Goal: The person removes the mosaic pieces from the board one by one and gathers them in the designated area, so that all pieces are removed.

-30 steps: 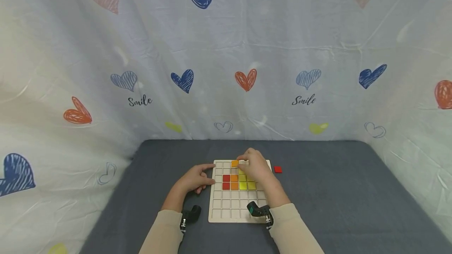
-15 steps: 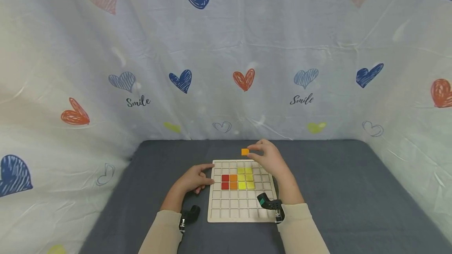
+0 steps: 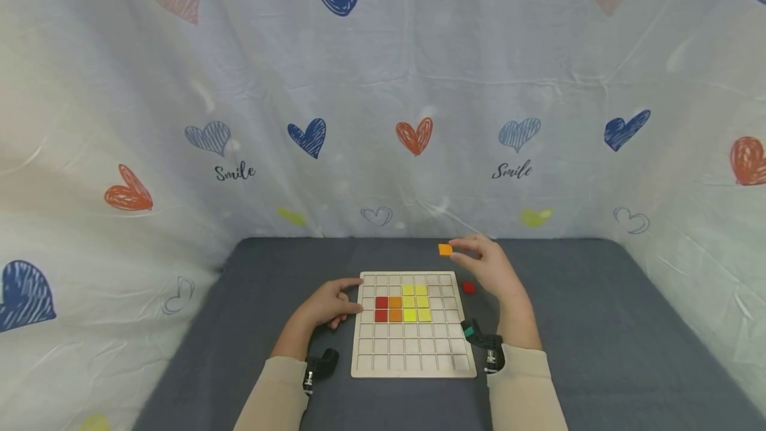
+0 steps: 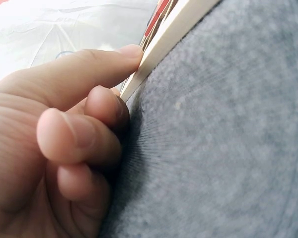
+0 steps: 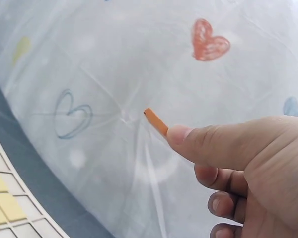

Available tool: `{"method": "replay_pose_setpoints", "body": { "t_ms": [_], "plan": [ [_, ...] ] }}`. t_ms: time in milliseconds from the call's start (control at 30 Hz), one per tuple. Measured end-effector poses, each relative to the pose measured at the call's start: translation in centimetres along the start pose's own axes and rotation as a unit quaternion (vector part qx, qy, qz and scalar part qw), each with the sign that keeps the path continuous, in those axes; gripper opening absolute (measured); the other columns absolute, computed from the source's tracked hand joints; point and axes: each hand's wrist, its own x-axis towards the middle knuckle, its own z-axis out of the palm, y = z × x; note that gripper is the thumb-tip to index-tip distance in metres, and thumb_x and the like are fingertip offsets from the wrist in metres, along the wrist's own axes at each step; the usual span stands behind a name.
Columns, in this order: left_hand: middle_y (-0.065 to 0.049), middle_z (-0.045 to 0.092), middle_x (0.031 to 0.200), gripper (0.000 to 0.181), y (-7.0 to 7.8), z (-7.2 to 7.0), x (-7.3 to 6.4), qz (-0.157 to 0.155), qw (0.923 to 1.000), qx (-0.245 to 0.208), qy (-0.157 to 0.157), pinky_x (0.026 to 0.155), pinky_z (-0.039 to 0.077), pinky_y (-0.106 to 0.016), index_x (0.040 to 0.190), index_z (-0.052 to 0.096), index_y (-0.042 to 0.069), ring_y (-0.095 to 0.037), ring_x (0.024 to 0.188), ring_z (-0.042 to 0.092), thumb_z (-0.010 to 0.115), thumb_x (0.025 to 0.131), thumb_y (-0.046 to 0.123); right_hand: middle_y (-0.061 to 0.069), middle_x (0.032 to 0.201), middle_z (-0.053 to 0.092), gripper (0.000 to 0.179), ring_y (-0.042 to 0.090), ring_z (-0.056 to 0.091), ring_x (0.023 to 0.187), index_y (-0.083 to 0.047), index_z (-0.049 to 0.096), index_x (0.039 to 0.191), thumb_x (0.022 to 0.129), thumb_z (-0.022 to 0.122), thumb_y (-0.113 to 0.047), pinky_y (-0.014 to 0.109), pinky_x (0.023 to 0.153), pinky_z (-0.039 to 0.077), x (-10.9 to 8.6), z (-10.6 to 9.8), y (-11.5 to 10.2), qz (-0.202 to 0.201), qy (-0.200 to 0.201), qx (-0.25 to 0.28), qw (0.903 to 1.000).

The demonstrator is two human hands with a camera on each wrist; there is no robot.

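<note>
My right hand (image 3: 487, 271) pinches a small orange square tile (image 3: 445, 249) between thumb and fingers, beyond the board's far right corner. Seen from the right wrist, the tile (image 5: 156, 121) is edge-on, sticking out past the thumb tip. A pale wooden grid board (image 3: 413, 346) lies before me, with two red tiles (image 3: 381, 308), two orange tiles (image 3: 395, 308) and several yellow tiles (image 3: 416, 302) in its cells. My left hand (image 3: 326, 302) touches the board's left edge with extended thumb and forefinger. Its other fingers (image 4: 79, 139) curl beside the edge, holding nothing.
A loose red tile (image 3: 469, 287) lies on the dark grey tabletop (image 3: 598, 331), just right of the board near my right forearm. Behind the table hangs a white curtain (image 3: 359, 72) printed with hearts. Each wrist wears a black camera mount (image 3: 483, 344).
My right hand has lifted the orange tile from over the board's far row and carried it right, past the far right corner. The left hand has stayed at the board's edge.
</note>
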Motion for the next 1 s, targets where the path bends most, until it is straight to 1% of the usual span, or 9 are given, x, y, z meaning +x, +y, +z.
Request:
{"method": "replay_pose_setpoints", "body": {
  "t_ms": [133,167,267,367,400,600,767,867,1000],
  "plan": [
    [-0.004,0.057,0.056,0.070,-0.1,0.0,0.1,0.001,1.0000,-0.001,0.000,0.039,0.041,-0.026,0.152,0.052,0.013,-0.013,0.037,0.046,0.082,0.089,0.017,0.013,0.114,0.058,0.037,0.029,0.039,0.078,-0.007,0.070,0.133,0.099,0.072,-0.021,0.041,0.070,0.036,-0.4,-1.1,0.8,0.016,0.001,0.004,0.9999],
    [-0.004,0.057,0.056,0.070,-0.1,0.0,0.1,0.001,1.0000,-0.001,0.001,0.039,0.041,-0.026,0.152,0.052,0.013,-0.013,0.037,0.046,0.082,0.089,0.017,0.015,0.118,0.058,0.037,0.031,0.046,0.084,-0.008,0.070,0.132,0.099,0.072,-0.024,0.041,0.071,0.038,-0.5,-1.3,1.0,0.019,0.004,-0.003,0.9998],
    [-0.004,0.057,0.056,0.070,-0.1,0.0,0.1,0.000,1.0000,0.000,0.001,0.039,0.041,-0.026,0.151,0.052,0.013,-0.013,0.037,0.046,0.082,0.089,0.017,0.020,0.111,0.057,0.039,0.034,0.046,0.087,-0.006,0.069,0.133,0.100,0.071,-0.026,0.040,0.071,0.038,-0.8,-2.0,1.7,0.029,0.004,-0.003,0.9996],
    [-0.004,0.057,0.056,0.070,-0.1,0.0,0.0,0.000,1.0000,0.001,0.002,0.039,0.041,-0.026,0.151,0.053,0.013,-0.013,0.037,0.046,0.082,0.089,0.017,0.017,0.113,0.060,0.039,0.032,0.049,0.090,-0.006,0.068,0.134,0.100,0.071,-0.026,0.040,0.072,0.041,-1.1,-2.6,2.5,0.040,0.012,-0.014,0.9990],
    [-0.004,0.056,0.056,0.070,-0.1,0.0,0.0,0.000,1.0000,0.001,0.002,0.039,0.041,-0.026,0.151,0.053,0.013,-0.013,0.037,0.046,0.082,0.089,0.017,0.014,0.110,0.060,0.039,0.029,0.046,0.085,-0.005,0.068,0.134,0.100,0.070,-0.025,0.040,0.071,0.041,-1.2,-2.8,2.8,0.047,0.012,-0.015,0.9987],
    [-0.004,0.057,0.056,0.069,0.1,0.0,0.0,-0.002,1.0000,0.000,0.001,0.039,0.041,-0.026,0.151,0.052,0.012,-0.013,0.037,0.046,0.082,0.089,0.017,0.016,0.127,0.061,0.042,0.030,0.053,0.103,-0.005,0.067,0.136,0.101,0.069,-0.029,0.047,0.086,0.047,-1.9,-3.8,4.4,0.104,0.013,-0.042,0.9936],
    [-0.003,0.057,0.056,0.070,0.1,0.0,0.0,-0.002,1.0000,0.001,0.000,0.040,0.042,-0.027,0.152,0.052,0.013,-0.013,0.037,0.046,0.082,0.089,0.017,0.020,0.125,0.061,0.040,0.032,0.054,0.100,-0.002,0.066,0.135,0.102,0.068,-0.025,0.049,0.085,0.047,-2.3,-4.0,5.5,0.140,-0.014,-0.053,0.9886],
    [-0.004,0.057,0.056,0.070,0.1,-0.1,0.0,-0.001,1.0000,0.002,-0.001,0.040,0.042,-0.027,0.152,0.052,0.013,-0.013,0.037,0.046,0.082,0.089,0.017,0.023,0.125,0.062,0.039,0.035,0.057,0.101,0.001,0.066,0.133,0.101,0.068,-0.021,0.051,0.087,0.049,-2.5,-3.9,6.1,0.151,-0.027,-0.060,0.9863],
    [-0.004,0.057,0.056,0.069,0.1,-0.1,0.0,-0.001,1.0000,0.004,-0.002,0.040,0.042,-0.027,0.152,0.052,0.013,-0.013,0.037,0.047,0.082,0.090,0.017,0.028,0.130,0.062,0.036,0.042,0.060,0.114,0.004,0.067,0.130,0.101,0.068,-0.016,0.058,0.096,0.047,-2.4,-3.3,7.3,0.163,-0.035,-0.067,0.9838]
  ]
}}
